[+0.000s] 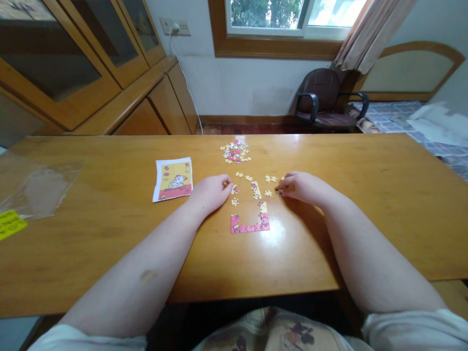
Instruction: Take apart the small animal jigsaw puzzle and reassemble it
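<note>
My left hand (214,192) rests on the table with its fingers curled, the tips right beside a yellow and pink puzzle piece (234,189). Whatever those fingers may hold is hidden. At the right, my right hand (300,186) pinches a small puzzle piece (280,193) against the tabletop. Between the hands lie loose yellow pieces (268,193) and a short joined yellow strip (256,190). Nearer to me, joined pink pieces (250,228) form a bottom edge with corners, and a yellow piece (263,208) tops the right side.
A mixed pile of puzzle pieces (236,152) lies toward the table's far edge. Left of my left hand is a picture card (173,179) with a white animal. A clear plastic bag (40,187) with a yellow label lies far left on the wooden table (120,253). Beyond stands a chair (321,97).
</note>
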The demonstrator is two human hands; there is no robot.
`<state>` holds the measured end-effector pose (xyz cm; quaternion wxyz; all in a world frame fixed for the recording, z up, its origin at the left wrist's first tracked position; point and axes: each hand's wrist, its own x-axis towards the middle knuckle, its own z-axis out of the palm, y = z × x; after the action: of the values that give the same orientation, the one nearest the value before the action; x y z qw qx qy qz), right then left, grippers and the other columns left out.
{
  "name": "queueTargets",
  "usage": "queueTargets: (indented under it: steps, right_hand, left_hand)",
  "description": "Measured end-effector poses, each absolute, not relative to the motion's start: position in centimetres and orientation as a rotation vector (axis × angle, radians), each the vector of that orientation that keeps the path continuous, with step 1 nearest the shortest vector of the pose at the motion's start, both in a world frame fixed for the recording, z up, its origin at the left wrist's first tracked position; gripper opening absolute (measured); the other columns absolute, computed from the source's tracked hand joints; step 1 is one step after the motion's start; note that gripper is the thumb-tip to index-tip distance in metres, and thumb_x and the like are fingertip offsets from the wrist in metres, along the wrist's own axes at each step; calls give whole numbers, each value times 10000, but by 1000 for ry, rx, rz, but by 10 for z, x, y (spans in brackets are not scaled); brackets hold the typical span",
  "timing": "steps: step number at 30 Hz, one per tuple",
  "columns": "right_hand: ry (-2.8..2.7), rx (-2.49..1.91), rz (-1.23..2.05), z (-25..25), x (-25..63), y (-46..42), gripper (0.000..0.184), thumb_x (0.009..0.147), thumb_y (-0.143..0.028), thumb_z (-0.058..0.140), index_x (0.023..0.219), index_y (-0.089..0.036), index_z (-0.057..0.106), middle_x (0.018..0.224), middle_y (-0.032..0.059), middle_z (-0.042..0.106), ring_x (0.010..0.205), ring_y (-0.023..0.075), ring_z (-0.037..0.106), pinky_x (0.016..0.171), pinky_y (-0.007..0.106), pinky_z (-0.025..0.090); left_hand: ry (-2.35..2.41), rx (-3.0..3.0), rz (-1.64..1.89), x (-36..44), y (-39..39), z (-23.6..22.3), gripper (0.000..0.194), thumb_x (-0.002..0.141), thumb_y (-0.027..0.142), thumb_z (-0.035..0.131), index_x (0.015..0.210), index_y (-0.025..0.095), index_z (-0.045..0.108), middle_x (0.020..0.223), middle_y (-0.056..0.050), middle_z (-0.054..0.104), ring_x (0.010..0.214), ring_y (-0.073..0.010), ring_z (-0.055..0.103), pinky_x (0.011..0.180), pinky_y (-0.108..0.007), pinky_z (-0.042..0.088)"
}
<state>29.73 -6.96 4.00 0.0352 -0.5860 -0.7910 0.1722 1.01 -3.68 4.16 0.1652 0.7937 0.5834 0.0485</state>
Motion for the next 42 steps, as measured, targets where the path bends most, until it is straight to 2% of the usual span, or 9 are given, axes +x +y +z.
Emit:
queueTargets:
  steps: [10, 15, 20, 27, 31, 35, 38, 42]
  right_hand:
    - [-2425, -1812, 540, 34, 297, -68, 196, 771, -190, 649, 923, -239, 762, 946, 47, 696, 802, 177, 630, 730, 260, 469]
    - [-2385, -1800, 540, 38, 294, -69, 131, 750, -182, 674, 858, -217, 738, 948, 52, 698, 815, 177, 632, 742, 259, 465]
    - [-2315, -1926, 610, 43, 289, -72, 109, 737, -175, 665, 821, -224, 715, 840, 19, 720, 733, 170, 627, 655, 254, 436]
    - [-2220, -1705, 671, 46, 280, -77, 111, 792, -183, 619, 820, -219, 720, 862, 29, 726, 786, 168, 633, 719, 266, 452]
    - [-2125, -1618, 695, 43, 263, -82, 94, 804, -237, 634, 837, -214, 719, 824, 31, 705, 700, 147, 589, 672, 265, 433]
    - [-2031, -1563, 775, 35, 246, -84, 96, 799, -289, 651, 777, -209, 699, 668, -10, 623, 589, 114, 493, 599, 247, 380]
    - [-1942, -1515, 843, 28, 239, -84, 120, 783, -315, 666, 775, -197, 689, 619, -33, 565, 565, 99, 439, 569, 235, 341]
    - [-1815, -1437, 910, 19, 236, -82, 176, 757, -346, 686, 829, -186, 702, 620, -36, 558, 562, 94, 412, 557, 234, 326]
  left_hand:
    - [1631, 2267, 153, 10, -37, 42, 297, 868, 420, 460, 935, 233, 681, 882, -62, 722, 798, -226, 639, 646, -289, 430]
    - [1635, 2269, 143, 10, -37, 42, 296, 870, 418, 457, 941, 240, 682, 899, -59, 725, 810, -228, 643, 659, -291, 436]
    - [1624, 2274, 151, 11, -37, 41, 292, 871, 408, 452, 934, 237, 679, 897, -61, 723, 810, -231, 640, 666, -297, 433]
    - [1585, 2274, 182, 11, -37, 39, 286, 871, 418, 465, 925, 235, 677, 872, -51, 716, 783, -216, 633, 653, -289, 419]
    - [1479, 2309, 189, 12, -41, 40, 292, 876, 423, 470, 947, 241, 687, 833, -36, 714, 767, -203, 632, 661, -282, 419]
    - [1279, 2373, 181, 15, -47, 43, 322, 885, 439, 465, 1034, 263, 689, 801, -21, 706, 735, -187, 622, 674, -282, 422]
    - [1211, 2392, 172, 16, -50, 45, 331, 887, 447, 465, 1047, 266, 693, 777, -18, 697, 715, -177, 614, 666, -276, 420]
    - [1196, 2392, 181, 18, -52, 45, 306, 886, 419, 473, 1024, 266, 699, 775, -13, 698, 703, -166, 606, 661, -269, 416]
